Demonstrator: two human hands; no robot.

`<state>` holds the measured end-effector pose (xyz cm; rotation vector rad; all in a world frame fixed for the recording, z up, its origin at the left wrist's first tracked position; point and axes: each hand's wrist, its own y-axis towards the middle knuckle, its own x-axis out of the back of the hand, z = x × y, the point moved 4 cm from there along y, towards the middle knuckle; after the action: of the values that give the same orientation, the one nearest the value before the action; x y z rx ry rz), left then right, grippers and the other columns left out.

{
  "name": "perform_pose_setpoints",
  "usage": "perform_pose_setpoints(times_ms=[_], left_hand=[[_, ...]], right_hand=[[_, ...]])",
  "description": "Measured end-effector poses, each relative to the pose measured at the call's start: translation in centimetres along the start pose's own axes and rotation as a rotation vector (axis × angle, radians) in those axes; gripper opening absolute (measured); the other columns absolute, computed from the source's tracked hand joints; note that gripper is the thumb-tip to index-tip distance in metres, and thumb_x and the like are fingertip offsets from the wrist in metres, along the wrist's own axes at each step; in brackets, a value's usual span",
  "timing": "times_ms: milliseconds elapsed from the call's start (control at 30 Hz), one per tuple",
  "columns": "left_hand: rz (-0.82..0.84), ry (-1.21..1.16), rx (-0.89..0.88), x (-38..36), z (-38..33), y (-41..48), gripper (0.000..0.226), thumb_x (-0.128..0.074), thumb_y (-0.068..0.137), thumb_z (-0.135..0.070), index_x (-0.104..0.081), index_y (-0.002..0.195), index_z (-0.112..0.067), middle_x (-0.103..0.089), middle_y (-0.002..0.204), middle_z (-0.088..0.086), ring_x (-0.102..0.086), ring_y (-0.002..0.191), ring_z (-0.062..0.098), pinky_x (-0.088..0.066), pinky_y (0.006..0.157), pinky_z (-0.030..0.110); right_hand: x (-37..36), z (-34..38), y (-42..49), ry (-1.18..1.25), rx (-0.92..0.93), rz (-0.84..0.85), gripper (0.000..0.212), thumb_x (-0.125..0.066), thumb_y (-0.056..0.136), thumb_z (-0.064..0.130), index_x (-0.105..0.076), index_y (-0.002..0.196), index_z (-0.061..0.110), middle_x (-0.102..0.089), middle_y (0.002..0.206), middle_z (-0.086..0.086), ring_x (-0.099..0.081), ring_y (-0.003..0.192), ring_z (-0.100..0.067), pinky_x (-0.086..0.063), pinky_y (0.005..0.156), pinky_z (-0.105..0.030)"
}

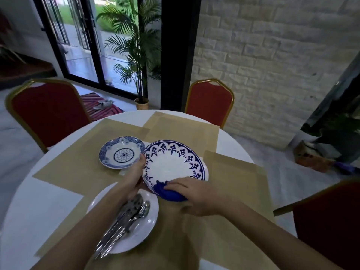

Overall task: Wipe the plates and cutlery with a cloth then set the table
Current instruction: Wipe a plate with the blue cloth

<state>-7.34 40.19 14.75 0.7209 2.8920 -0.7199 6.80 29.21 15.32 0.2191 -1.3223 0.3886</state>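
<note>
My left hand (135, 175) grips the left rim of a large blue-and-white patterned plate (173, 162), held tilted above the table. My right hand (191, 193) presses a blue cloth (168, 193) against the plate's near rim. A smaller blue-and-white plate (121, 152) lies flat on a placemat to the left. Near me a plain white plate (144, 227) carries a pile of several pieces of cutlery (124, 219), partly hidden by my left forearm.
The round white table (48, 203) bears several tan placemats (78, 164). Red chairs with gold frames stand at the far left (48, 114), the far side (209, 102) and the right (331, 221). A potted palm (136, 55) stands by the glass door.
</note>
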Motion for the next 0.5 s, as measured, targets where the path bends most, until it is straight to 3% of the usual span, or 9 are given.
perform_pose_setpoints(times_ms=[67, 133, 267, 333, 400, 500], left_hand=[[-0.010, 0.059, -0.043, -0.7, -0.6, 0.0, 0.061, -0.027, 0.093, -0.060, -0.054, 0.127, -0.017, -0.069, 0.109, 0.010, -0.067, 0.093, 0.032, -0.056, 0.073, 0.055], [0.034, 0.045, -0.013, -1.6, -1.1, -0.1, 0.063, -0.024, 0.092, -0.064, -0.059, 0.117, -0.017, -0.070, 0.105, 0.009, -0.067, 0.092, 0.031, -0.054, 0.080, 0.056], [0.063, -0.063, 0.006, -4.1, -1.6, 0.0, 0.091, -0.020, 0.065, -0.084, -0.055, 0.116, -0.017, -0.063, 0.116, 0.011, -0.062, 0.101, 0.027, -0.051, 0.079, 0.038], [-0.014, -0.019, -0.054, -5.4, -1.8, 0.0, 0.094, -0.020, 0.061, -0.083, -0.046, 0.127, -0.021, -0.055, 0.130, 0.006, -0.054, 0.115, 0.023, -0.046, 0.091, 0.041], [-0.013, 0.014, -0.129, -6.7, -1.5, 0.1, 0.086, -0.019, 0.072, -0.079, -0.039, 0.138, -0.027, -0.054, 0.134, 0.002, -0.055, 0.118, 0.018, -0.046, 0.093, 0.041], [0.092, -0.192, -0.177, -8.2, -1.4, -0.1, 0.060, -0.025, 0.091, -0.061, -0.054, 0.127, -0.023, -0.069, 0.114, 0.001, -0.067, 0.101, 0.014, -0.054, 0.085, 0.037]], right_hand=[[1.2, -0.7, -0.9, 0.052, -0.002, -0.025, 0.050, -0.062, 0.090, 0.022, -0.045, 0.137, 0.021, -0.053, 0.133, 0.001, -0.051, 0.117, -0.018, -0.044, 0.097, -0.034], [3.5, -1.3, -1.7, 0.191, -0.014, -0.084, 0.043, -0.066, 0.087, 0.020, -0.053, 0.128, 0.021, -0.062, 0.119, 0.004, -0.056, 0.103, -0.011, -0.042, 0.085, -0.023], [8.8, -3.4, -4.1, 0.843, -0.132, -0.303, 0.046, -0.081, 0.072, 0.015, -0.060, 0.111, 0.026, -0.068, 0.093, 0.018, -0.064, 0.085, -0.001, -0.047, 0.069, -0.014], [9.8, -5.2, -4.9, 1.222, -0.129, -0.491, 0.054, -0.083, 0.062, 0.020, -0.061, 0.112, 0.017, -0.071, 0.093, 0.008, -0.068, 0.087, -0.012, -0.054, 0.067, -0.024], [9.5, -7.3, -5.4, 1.571, -0.176, -0.704, 0.067, -0.088, 0.055, 0.026, -0.062, 0.115, 0.012, -0.073, 0.098, -0.006, -0.070, 0.089, -0.024, -0.058, 0.068, -0.036], [8.8, -9.5, -5.7, 1.848, -0.372, -0.940, 0.051, -0.075, 0.078, 0.025, -0.060, 0.123, 0.008, -0.072, 0.099, -0.010, -0.071, 0.087, -0.026, -0.060, 0.069, -0.041]])
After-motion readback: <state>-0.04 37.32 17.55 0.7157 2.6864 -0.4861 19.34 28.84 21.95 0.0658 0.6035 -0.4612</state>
